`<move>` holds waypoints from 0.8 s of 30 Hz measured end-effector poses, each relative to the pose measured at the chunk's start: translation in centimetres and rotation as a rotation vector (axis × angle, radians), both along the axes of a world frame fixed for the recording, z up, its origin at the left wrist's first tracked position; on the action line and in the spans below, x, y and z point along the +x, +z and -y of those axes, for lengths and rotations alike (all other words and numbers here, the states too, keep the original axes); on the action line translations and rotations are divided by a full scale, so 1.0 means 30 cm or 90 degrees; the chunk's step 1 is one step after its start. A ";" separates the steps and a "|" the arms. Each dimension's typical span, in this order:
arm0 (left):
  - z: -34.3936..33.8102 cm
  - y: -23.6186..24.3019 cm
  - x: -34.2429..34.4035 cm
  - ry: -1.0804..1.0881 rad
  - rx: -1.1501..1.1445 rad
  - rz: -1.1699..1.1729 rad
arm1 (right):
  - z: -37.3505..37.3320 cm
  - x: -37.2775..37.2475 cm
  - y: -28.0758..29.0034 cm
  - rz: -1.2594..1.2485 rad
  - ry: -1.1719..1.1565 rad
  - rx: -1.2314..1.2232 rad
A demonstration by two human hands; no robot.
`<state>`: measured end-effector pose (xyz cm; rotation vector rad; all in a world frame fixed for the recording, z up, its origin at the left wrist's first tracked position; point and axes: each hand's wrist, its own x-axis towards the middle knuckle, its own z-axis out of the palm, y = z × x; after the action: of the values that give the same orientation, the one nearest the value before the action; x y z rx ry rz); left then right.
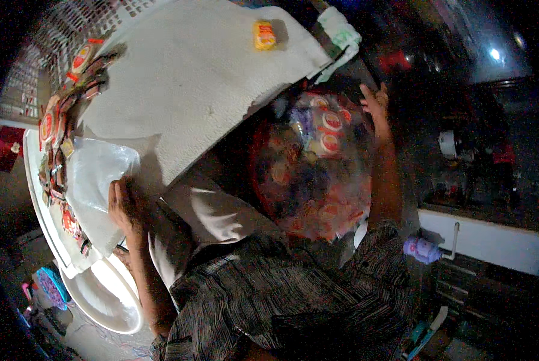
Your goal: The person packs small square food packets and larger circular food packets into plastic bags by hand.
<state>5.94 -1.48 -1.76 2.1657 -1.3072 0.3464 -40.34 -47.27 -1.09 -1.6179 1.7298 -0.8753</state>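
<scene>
My left hand point(124, 207) is at the near left edge of the pale board, its fingers closed on the rim of a clear plastic bag point(98, 171). The bag lies on the board and seems to have nothing in it. Out to the far right, my right hand point(375, 101) is raised with its fingers spread and nothing in them. Below and left of it sits a large clear sack point(326, 213) with many small wrapped packets point(329, 122) in red, white and purple. Along the board's left side runs a row of small red and brown wrapped packets point(47, 129).
The pale textured board point(179, 66) bears one yellow-orange packet point(264, 36) near its far edge. A white-green cloth point(340, 36) hangs at its far corner. A white basin point(122, 301) stands at lower left, a plastic crate point(23, 90) at far left. The right side is dark.
</scene>
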 end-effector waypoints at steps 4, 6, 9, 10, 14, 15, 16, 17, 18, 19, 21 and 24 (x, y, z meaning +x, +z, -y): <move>-0.007 0.024 -0.009 0.019 0.018 -0.013 | 0.139 0.304 0.101 0.209 0.103 0.098; -0.042 0.006 0.009 0.068 0.037 -0.132 | 0.221 0.413 0.066 0.263 0.136 0.108; 0.027 0.011 -0.022 0.038 0.007 -0.082 | 0.491 0.298 -0.054 0.134 0.029 0.095; 0.049 -0.007 -0.033 0.021 0.000 -0.073 | 0.589 0.206 -0.037 0.067 -0.024 0.088; 0.019 0.029 -0.038 0.025 -0.003 -0.086 | 0.601 0.189 -0.064 -0.498 -0.024 -0.291; 0.003 0.046 -0.035 0.041 0.008 -0.069 | 0.542 0.269 -0.112 -0.492 0.007 -0.338; -0.003 0.059 -0.039 0.046 0.006 -0.065 | 0.487 0.301 -0.100 -0.503 0.024 -0.395; 0.021 0.059 -0.052 0.022 -0.016 -0.069 | 0.479 0.212 -0.044 -0.447 -0.008 -0.324; 0.013 0.058 -0.046 0.029 -0.006 -0.071 | 0.456 0.231 -0.002 -0.417 -0.017 -0.307; -0.001 0.050 -0.036 0.039 0.007 -0.072 | 0.432 0.259 0.027 -0.385 -0.023 -0.287; -0.031 0.060 -0.023 0.057 0.037 -0.050 | 0.367 0.351 0.034 -0.328 -0.035 -0.339; 0.029 0.038 -0.038 0.016 0.027 -0.061 | 0.507 0.157 0.023 -0.163 -0.059 -0.452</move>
<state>4.82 -2.36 -0.63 2.2066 -1.2461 0.2245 -35.61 -62.49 -0.42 -2.1853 1.7795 -1.5030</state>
